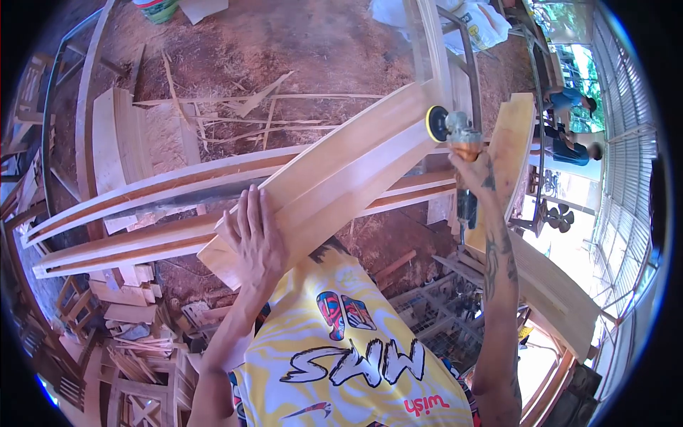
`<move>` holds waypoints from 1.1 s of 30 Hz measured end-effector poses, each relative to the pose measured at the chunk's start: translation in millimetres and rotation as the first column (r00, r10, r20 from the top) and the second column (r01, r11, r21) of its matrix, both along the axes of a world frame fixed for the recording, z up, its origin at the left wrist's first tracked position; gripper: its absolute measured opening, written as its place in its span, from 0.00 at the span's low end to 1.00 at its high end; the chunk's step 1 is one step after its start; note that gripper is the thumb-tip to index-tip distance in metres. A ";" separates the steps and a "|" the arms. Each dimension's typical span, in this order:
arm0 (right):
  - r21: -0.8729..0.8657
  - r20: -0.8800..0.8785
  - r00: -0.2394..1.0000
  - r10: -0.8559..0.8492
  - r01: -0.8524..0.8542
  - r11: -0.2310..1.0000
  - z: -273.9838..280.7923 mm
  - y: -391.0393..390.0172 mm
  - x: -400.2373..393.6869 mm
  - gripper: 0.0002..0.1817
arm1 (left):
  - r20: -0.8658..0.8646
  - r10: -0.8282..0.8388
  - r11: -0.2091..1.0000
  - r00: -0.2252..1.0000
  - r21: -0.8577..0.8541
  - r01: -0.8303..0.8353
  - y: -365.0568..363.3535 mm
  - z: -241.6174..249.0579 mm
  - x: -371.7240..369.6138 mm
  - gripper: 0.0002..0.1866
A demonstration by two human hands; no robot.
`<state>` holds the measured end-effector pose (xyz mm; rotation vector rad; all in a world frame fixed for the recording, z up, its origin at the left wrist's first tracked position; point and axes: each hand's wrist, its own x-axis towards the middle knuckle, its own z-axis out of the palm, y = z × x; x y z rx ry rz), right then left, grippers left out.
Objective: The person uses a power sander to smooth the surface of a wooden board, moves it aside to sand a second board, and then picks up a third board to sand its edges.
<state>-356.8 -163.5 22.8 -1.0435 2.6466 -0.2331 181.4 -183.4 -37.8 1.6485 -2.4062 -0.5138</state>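
A long pale wooden board (356, 171) lies slantwise before me, with a raised step running along its length. My left hand (257, 235) rests on the board's near left end, fingers stretched out flat over the wood. In my right hand (475, 174) is an angle grinder (465, 146), gripped around its body. Its round sanding disc (436, 124), black with a yellow rim, stands tilted at the far right end of the board. Beneath the board run long, slightly curved wooden rails (142, 188).
More planks (511, 142) lean at the right, and a wide board (551, 288) extends below them. Wood strips and shavings (270, 107) litter the brown floor. White sacks (477, 25) lie at the back. Two people (573, 149) are far off right, near a fan (560, 217).
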 end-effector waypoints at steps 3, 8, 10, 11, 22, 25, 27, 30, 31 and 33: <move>0.028 -0.100 0.983 0.156 -0.154 0.988 1.3 18.4 82.6 0.35 | -0.017 -0.001 1.000 1.000 -0.020 0.001 0.3 -3.3 0.9 0.36; -0.038 0.302 0.899 0.316 -0.320 0.947 38.9 21.6 220.8 0.30 | -0.047 0.014 1.000 0.999 -0.020 -0.015 0.6 -7.9 0.9 0.38; -0.081 0.355 0.865 0.355 -0.350 0.933 45.4 22.8 260.9 0.30 | -0.095 0.022 1.000 0.995 -0.013 -0.023 1.4 -8.4 2.5 0.40; -0.074 0.350 0.852 0.390 -0.390 0.918 46.8 20.0 275.3 0.30 | -0.092 0.018 1.000 0.996 -0.021 -0.020 1.9 -11.3 4.2 0.40; -0.085 0.229 0.902 0.366 -0.356 0.931 39.0 21.2 242.3 0.24 | -0.162 0.027 0.999 0.986 -0.027 -0.032 -10.8 -4.5 26.4 0.34; -0.063 0.231 0.899 0.371 -0.367 0.928 35.9 23.2 261.0 0.26 | -0.152 0.059 0.998 0.987 -0.014 -0.062 -19.1 -6.9 23.4 0.34; -0.069 0.274 0.856 0.438 -0.437 0.897 37.7 24.3 284.9 0.30 | -0.140 0.100 0.995 0.985 -0.015 -0.103 -29.6 -1.5 16.1 0.28; -0.017 0.312 0.841 0.442 -0.460 0.888 44.6 27.9 292.5 0.32 | -0.139 0.131 0.991 0.982 -0.021 -0.135 -41.9 -9.0 12.1 0.22; 0.011 0.324 0.844 0.428 -0.456 0.890 46.5 28.9 290.7 0.32 | -0.120 0.131 0.989 0.984 -0.050 -0.137 -43.2 -5.2 8.8 0.19; -0.051 0.278 0.867 0.413 -0.416 0.908 46.0 32.7 269.0 0.31 | -0.123 0.104 0.992 0.987 -0.062 -0.112 -43.0 -9.5 9.4 0.18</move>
